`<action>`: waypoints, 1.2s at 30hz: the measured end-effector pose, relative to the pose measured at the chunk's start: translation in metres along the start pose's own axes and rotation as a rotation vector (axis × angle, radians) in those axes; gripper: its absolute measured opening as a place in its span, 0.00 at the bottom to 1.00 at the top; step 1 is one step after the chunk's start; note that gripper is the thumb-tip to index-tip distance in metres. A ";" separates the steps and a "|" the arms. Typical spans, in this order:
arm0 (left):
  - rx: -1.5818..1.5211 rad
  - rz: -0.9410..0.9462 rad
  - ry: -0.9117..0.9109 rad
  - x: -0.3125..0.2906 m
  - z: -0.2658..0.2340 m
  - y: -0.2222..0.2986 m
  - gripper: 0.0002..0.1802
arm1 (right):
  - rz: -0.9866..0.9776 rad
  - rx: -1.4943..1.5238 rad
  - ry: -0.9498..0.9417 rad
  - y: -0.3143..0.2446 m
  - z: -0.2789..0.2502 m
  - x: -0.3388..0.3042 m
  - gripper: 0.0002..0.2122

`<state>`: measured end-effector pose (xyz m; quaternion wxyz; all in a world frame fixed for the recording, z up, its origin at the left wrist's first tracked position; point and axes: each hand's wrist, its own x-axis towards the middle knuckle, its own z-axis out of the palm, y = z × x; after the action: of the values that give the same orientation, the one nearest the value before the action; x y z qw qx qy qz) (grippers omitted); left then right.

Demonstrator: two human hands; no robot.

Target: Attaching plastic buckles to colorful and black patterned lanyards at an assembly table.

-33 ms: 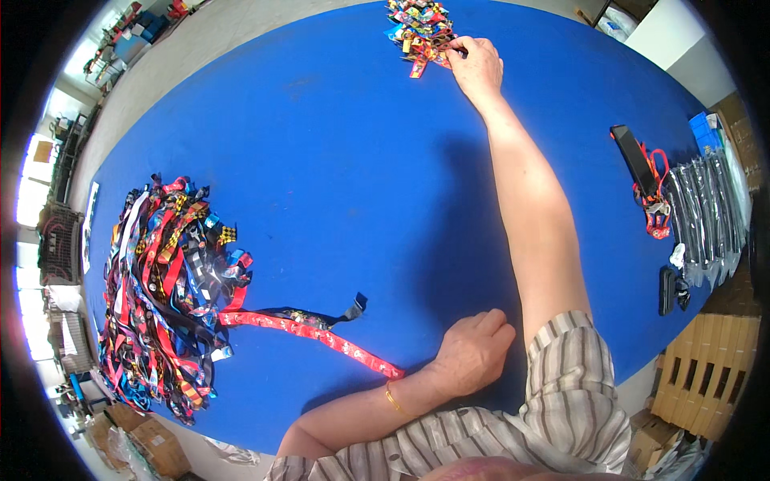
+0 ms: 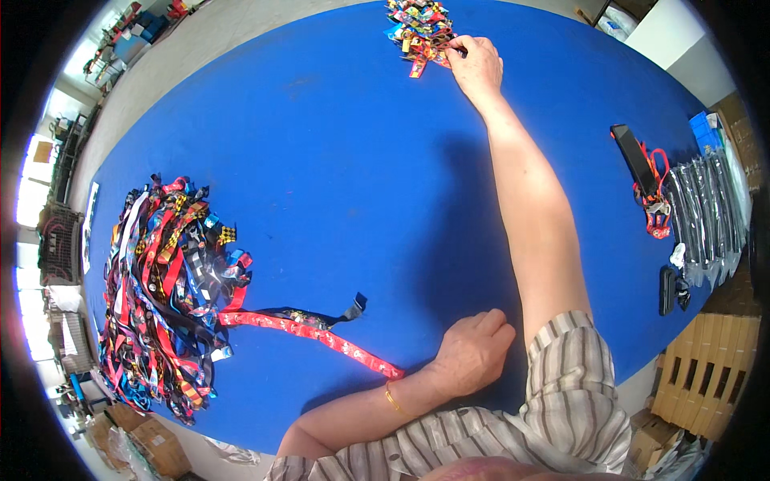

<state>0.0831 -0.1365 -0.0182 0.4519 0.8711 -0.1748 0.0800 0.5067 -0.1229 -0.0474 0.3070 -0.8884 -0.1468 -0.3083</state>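
Note:
My right hand [image 2: 479,68] reaches to the far edge of the table, thumb and fingers pinched on a short red printed strap at the side of a heap of short colourful straps [image 2: 419,28]. Near the front edge, my left hand [image 2: 473,353] is curled into a fist; whether anything lies inside it is hidden. A long red printed lanyard strap [image 2: 321,334] runs from a large pile of mixed lanyards [image 2: 164,297] on the left to beside my left wrist. Close by it lies a dark strap with a buckle end [image 2: 353,309].
A blue-covered table [image 2: 337,184] spans the view. At the right lie a black device [image 2: 634,159] with red-orange straps [image 2: 658,216], a stack of plastic-wrapped dark items [image 2: 706,212] and a small black object [image 2: 666,290]. Cardboard boxes [image 2: 710,369] stand beyond the right edge.

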 end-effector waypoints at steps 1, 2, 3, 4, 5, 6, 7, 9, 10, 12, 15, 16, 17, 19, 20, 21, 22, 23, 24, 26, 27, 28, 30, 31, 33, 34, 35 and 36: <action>0.002 0.001 -0.005 0.000 -0.001 0.001 0.08 | -0.031 0.014 0.029 -0.002 -0.001 0.000 0.08; -0.002 0.000 -0.011 0.000 0.000 0.000 0.08 | -0.062 0.023 0.055 -0.002 0.000 -0.001 0.07; -0.006 -0.001 -0.012 0.001 0.000 -0.001 0.08 | -0.060 0.019 0.052 -0.002 0.001 -0.002 0.07; -0.008 -0.007 -0.013 0.001 0.001 -0.001 0.08 | -0.127 0.016 0.050 -0.002 0.001 -0.002 0.06; -0.003 -0.011 -0.012 0.001 0.001 -0.001 0.08 | -0.195 0.019 0.053 -0.007 0.000 -0.002 0.06; -0.001 -0.011 -0.010 0.000 0.001 -0.001 0.08 | -0.213 -0.015 0.034 -0.011 -0.002 -0.004 0.07; -0.003 -0.009 -0.008 0.000 0.000 -0.001 0.08 | -0.214 -0.013 0.034 -0.014 -0.004 -0.005 0.07; -0.003 -0.006 -0.003 -0.001 0.000 0.000 0.08 | -0.364 -0.041 0.128 -0.019 -0.007 -0.006 0.08; -0.002 -0.007 -0.004 -0.002 0.000 -0.001 0.08 | -0.366 -0.039 0.128 -0.021 -0.008 -0.006 0.08; -0.004 -0.006 -0.005 -0.001 0.001 -0.001 0.08 | -0.543 -0.028 0.182 -0.019 -0.007 -0.004 0.07; -0.014 -0.001 -0.009 -0.001 0.001 -0.001 0.09 | -0.577 -0.042 0.203 -0.017 -0.004 -0.001 0.07; -0.011 -0.001 -0.009 -0.001 0.001 -0.001 0.09 | -0.576 -0.041 0.202 -0.016 -0.003 -0.001 0.07; -0.007 -0.003 -0.010 -0.001 0.001 -0.001 0.09 | -0.515 -0.056 0.130 -0.015 -0.003 -0.001 0.06; -0.003 -0.004 -0.010 -0.001 0.000 -0.002 0.09 | -0.452 -0.069 0.057 -0.016 -0.002 -0.002 0.06; 0.000 -0.002 -0.010 -0.001 0.001 -0.001 0.09 | -0.443 -0.088 0.071 -0.014 -0.002 -0.002 0.07; -0.001 -0.001 -0.011 -0.001 0.001 -0.001 0.09 | -0.433 -0.107 0.086 -0.013 -0.001 -0.002 0.07; -0.002 0.001 -0.010 -0.001 0.001 -0.001 0.09 | -0.432 -0.109 0.086 -0.011 0.000 -0.002 0.07; -0.001 0.002 -0.009 -0.001 0.001 -0.001 0.09 | -0.427 -0.120 0.098 -0.011 0.000 -0.002 0.07; -0.002 0.001 -0.010 -0.001 0.001 -0.001 0.09 | -0.422 -0.132 0.110 -0.011 0.000 -0.002 0.06; -0.004 -0.003 -0.013 0.000 0.001 -0.001 0.09 | -0.389 -0.165 0.100 -0.010 0.000 -0.002 0.06; -0.004 -0.003 -0.013 0.000 0.001 -0.001 0.09 | -0.357 -0.197 0.090 -0.010 -0.001 -0.002 0.06; -0.006 -0.002 -0.014 -0.001 0.001 -0.001 0.09 | -0.357 -0.198 0.090 -0.010 -0.001 -0.001 0.06; -0.007 -0.002 -0.015 -0.001 0.001 -0.001 0.09 | -0.239 -0.270 0.055 -0.011 -0.002 -0.001 0.06; -0.006 -0.004 -0.017 -0.001 0.001 -0.002 0.09 | -0.239 -0.270 0.055 -0.012 -0.002 -0.001 0.06; -0.007 -0.004 -0.020 -0.001 0.001 -0.001 0.09 | -0.209 -0.256 0.055 -0.011 -0.002 -0.002 0.06; -0.007 -0.006 -0.019 -0.001 0.001 -0.001 0.09 | -0.209 -0.257 0.055 -0.010 -0.002 -0.002 0.06; -0.007 -0.008 -0.017 -0.001 0.001 -0.001 0.09 | -0.208 -0.217 0.045 -0.009 -0.002 -0.001 0.07; -0.007 -0.007 -0.018 -0.001 0.001 -0.001 0.09 | -0.208 -0.176 0.036 -0.008 -0.002 -0.001 0.07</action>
<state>0.0828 -0.1367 -0.0199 0.4537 0.8708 -0.1761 0.0697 0.5016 -0.1178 -0.0434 0.1967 -0.8862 -0.2050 -0.3661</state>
